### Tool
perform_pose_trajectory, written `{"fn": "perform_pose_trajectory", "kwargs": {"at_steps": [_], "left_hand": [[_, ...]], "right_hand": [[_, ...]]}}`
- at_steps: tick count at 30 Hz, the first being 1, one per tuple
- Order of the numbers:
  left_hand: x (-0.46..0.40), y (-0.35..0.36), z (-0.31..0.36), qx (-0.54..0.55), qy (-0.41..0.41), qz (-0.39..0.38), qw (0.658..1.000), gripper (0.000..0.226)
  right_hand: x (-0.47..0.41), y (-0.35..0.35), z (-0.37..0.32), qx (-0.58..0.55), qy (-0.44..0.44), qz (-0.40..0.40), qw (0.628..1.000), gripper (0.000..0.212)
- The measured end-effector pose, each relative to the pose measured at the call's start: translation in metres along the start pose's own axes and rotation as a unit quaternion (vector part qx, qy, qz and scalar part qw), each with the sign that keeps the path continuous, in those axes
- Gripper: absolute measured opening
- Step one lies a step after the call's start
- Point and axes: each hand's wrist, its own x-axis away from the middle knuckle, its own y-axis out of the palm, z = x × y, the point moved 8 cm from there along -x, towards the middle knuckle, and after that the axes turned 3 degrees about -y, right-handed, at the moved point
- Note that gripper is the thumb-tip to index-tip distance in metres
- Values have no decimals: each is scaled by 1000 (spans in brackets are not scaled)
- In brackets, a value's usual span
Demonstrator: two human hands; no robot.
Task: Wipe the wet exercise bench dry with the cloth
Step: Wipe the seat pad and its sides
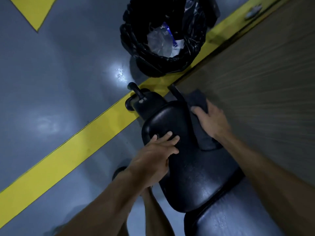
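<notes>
Two bare hands on a black padded vinyl exercise bench [192,160], seen from above, running from lower right up toward the centre. Left hand [153,155] laid on the near left edge of the narrow seat pad, fingers [170,139] fairly straight and spread over the vinyl, gripping nothing. Right hand [211,120] pressed on a dark, folded cloth [198,99] at the far right side of the seat pad, fingers lying over the fabric; hard to tell whether curled round it or merely flat on it. Glints of wetness on the lower pad toward the bottom right. Black metal frame tubes [136,92] jutting beyond the bench's far end. Beyond, a black-lined rubbish bin [163,53] holding clear plastic, standing on a glossy grey floor [59,91] crossed by a diagonal yellow stripe [68,150]. Ribbed brown matting [264,74] to the right.
</notes>
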Motion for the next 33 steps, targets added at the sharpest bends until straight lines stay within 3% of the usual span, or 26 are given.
{"fn": "perform_pose_trajectory", "kwargs": {"at_steps": [5, 8, 12, 15, 18, 19, 22, 24, 26, 28, 31, 33], "left_hand": [[1, 6, -8, 15, 20, 34, 999, 54], [3, 7, -10, 18, 34, 39, 998, 52], [18, -6, -16, 52, 11, 86, 995, 54], [45, -17, -40, 39, -43, 133, 989, 56], [75, -13, -65, 20, -82, 133, 987, 34], [86, -14, -75, 34, -98, 155, 983, 31], [118, -24, -103, 100, -135, 247, 954, 33], [137, -35, -114, 129, -157, 294, 934, 37], [150, -46, -123, 143, -187, 325, 916, 38], [160, -51, -130, 151, -210, 331, 908, 40], [168, -59, -130, 171, -216, 313, 909, 42], [171, -66, -130, 175, -214, 308, 910, 42]], "right_hand": [[-12, 10, -31, 11, -7, 5, 1000, 45], [-22, 45, -94, 97, -98, -73, 988, 38], [4, 117, -155, 333, -300, -176, 877, 33], [40, 142, -152, 372, -415, -188, 809, 51], [56, 140, -141, 382, -461, -229, 767, 63], [46, 137, -143, 392, -436, -241, 773, 64], [2, 125, -154, 392, -294, -218, 844, 54], [3, 131, -159, 408, -268, -204, 848, 43], [33, 149, -160, 452, -339, -180, 805, 41], [77, 168, -148, 490, -406, -176, 751, 53], [142, 198, -94, 560, -414, -304, 649, 57], [170, 203, -64, 560, -406, -355, 629, 57]]}}
